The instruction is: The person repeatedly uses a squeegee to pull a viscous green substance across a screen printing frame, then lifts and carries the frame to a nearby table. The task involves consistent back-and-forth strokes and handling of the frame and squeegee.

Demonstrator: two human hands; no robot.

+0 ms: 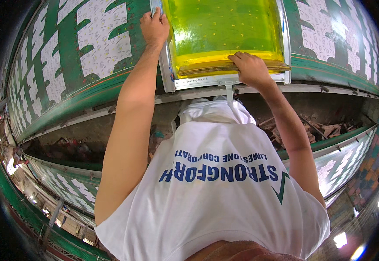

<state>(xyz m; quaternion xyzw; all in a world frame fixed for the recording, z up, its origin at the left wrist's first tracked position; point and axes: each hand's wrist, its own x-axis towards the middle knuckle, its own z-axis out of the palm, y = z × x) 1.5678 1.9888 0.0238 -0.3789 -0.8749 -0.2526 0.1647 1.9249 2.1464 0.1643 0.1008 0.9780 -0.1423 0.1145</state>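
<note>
A screen-printing frame (219, 80) with pale metal rails and a translucent yellow-green mesh lies on the long green table ahead of me. My left hand (155, 29) is closed over the frame's left rail near the top of the view, its fingertips partly hidden. Along the near end of the mesh lies a wide wooden squeegee (204, 69), tilted slightly. My right hand (251, 68) grips it toward its right end, fingers bent over the far side. Bright yellow ink (198, 58) pools just beyond the squeegee.
White printed cut-out pieces (104, 41) lie in rows on the green table (139, 26), left and right of the frame. A metal rail (307, 88) runs along its near edge. Wood scraps (328, 129) lie low between this table and another printed table (63, 180) behind.
</note>
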